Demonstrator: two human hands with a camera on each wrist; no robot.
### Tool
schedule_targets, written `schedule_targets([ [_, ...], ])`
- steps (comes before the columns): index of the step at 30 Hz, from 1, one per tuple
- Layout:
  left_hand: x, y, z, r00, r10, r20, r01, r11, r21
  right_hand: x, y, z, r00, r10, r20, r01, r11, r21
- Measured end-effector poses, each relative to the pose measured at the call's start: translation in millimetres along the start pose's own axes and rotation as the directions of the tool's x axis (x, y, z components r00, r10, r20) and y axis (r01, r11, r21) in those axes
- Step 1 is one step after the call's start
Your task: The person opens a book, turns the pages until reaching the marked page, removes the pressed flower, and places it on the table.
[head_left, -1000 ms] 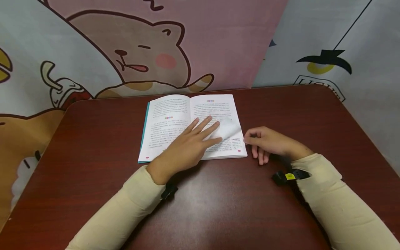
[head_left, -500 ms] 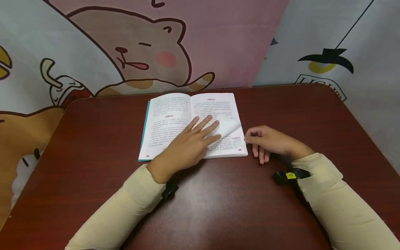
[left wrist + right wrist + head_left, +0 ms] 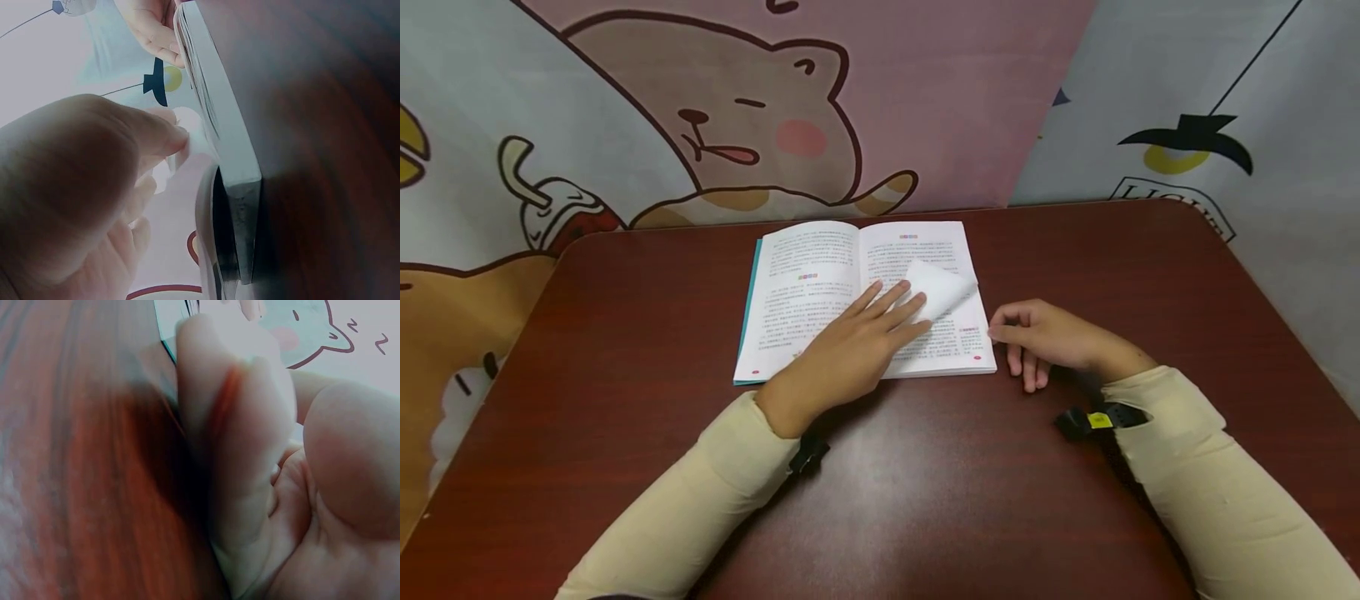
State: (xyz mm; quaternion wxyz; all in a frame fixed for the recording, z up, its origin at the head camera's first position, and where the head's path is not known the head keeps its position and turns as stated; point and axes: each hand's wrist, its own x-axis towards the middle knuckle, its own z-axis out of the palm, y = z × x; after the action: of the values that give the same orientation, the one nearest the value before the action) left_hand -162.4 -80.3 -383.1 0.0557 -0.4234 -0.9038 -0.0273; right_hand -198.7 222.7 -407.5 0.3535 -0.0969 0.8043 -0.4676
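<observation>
An open book (image 3: 808, 300) with printed pages and a teal cover edge lies on the table. Across its lower right page, my left hand (image 3: 842, 354) pinches a page (image 3: 936, 292) that is folded back, its blank-looking corner pointing up and left. In the left wrist view, the thumb (image 3: 162, 134) is against the curled page, close to the index finger. My right hand (image 3: 1052, 337) rests on the table at the book's right edge. Its thumb and index fingertips are near that edge, the other fingers loosely bent. A blurred finger blocks much of the right wrist view.
The brown wooden table (image 3: 887, 500) reaches a wall with a cartoon bear backdrop (image 3: 775, 125). A dark device with a yellow label (image 3: 1099, 420) is strapped at the right wrist, and another dark device (image 3: 808, 454) at the left.
The folded page corner has lifted and moved up past the left fingertips, showing more of its white surface. My right hand stays by the book's edge.
</observation>
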Motion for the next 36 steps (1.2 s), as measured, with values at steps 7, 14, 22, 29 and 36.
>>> schedule_targets([
  [7, 0.3, -0.8, 0.8, 1.000, -0.015, 0.004, 0.015, 1.000, 0.006, -0.2, -0.2, 0.2, 1.000, -0.001, -0.004, 0.001, 1.000, 0.003],
  [14, 0.6, -2.1, -0.1, 0.998, -0.059, -0.013, 0.060, 0.998, 0.027, -0.2, -1.0, 0.0, 1.000, -0.005, -0.007, 0.005, 1.000, -0.003],
  [22, 0.5, -0.9, 1.6, 0.989, -0.118, -0.085, 0.126, 0.988, 0.095, 0.4, -0.6, -0.2, 1.000, -0.021, -0.004, 0.021, 0.999, -0.033],
  [29, 0.2, -0.9, 1.4, 0.989, -0.115, -0.092, 0.125, 0.986, 0.107, 0.7, -0.7, 0.5, 1.000, -0.022, 0.001, 0.022, 0.999, -0.031],
  [36, 0.5, -1.2, 1.2, 0.992, -0.103, -0.075, 0.110, 0.988, 0.104, 1.1, 0.2, 0.5, 1.000, -0.021, 0.001, 0.021, 0.999, -0.025],
])
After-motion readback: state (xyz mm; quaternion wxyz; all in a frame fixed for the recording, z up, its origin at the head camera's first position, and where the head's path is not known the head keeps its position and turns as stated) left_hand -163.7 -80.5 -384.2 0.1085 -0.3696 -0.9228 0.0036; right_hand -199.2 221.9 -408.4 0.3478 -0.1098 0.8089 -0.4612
